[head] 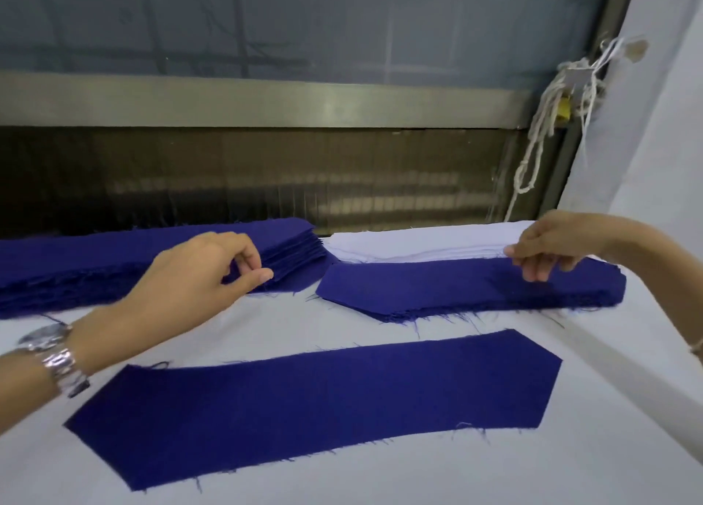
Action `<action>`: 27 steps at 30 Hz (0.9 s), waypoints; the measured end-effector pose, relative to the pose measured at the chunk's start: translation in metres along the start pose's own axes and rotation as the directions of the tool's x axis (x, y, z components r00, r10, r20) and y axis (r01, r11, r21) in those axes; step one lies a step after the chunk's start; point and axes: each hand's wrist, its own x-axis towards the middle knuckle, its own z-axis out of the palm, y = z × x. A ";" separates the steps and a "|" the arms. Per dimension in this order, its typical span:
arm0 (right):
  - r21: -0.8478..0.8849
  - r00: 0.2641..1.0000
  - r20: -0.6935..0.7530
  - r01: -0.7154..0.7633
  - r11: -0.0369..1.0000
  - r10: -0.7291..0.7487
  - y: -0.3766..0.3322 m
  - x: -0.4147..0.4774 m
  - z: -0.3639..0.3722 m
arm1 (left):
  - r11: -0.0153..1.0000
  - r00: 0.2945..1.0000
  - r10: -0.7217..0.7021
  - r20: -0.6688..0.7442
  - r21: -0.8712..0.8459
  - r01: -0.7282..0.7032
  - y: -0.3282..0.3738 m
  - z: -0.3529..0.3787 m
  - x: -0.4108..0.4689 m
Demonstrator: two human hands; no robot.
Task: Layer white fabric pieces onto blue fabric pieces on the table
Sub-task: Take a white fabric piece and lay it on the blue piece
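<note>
Left hand point(213, 272) pinches the blue stack point(114, 261), right hand point(547, 250) the white stack point(399, 246) (each apparently peeling one piece for layering).

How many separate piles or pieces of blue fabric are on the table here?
3: a thick stack far left, a thinner stack at right, a single piece in front. Layers within stacks cannot be counted.

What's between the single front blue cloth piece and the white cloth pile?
In the head view, a low stack of pointed blue fabric pieces, plus bare white table cover.
</note>
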 end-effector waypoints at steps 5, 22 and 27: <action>0.244 0.938 -0.329 -0.024 0.970 0.106 0.019 0.033 -0.008 | 0.992 0.992 0.122 -0.028 0.030 -0.121 0.026 0.026 0.068; 0.229 0.711 -0.658 -0.124 0.966 0.247 0.101 0.123 -0.008 | 0.966 0.987 0.116 0.108 0.220 -0.138 0.055 0.103 0.162; 0.170 0.716 -0.658 -0.160 0.972 0.233 0.101 0.137 -0.008 | 0.991 0.991 0.045 0.129 0.118 -0.060 0.052 0.107 0.169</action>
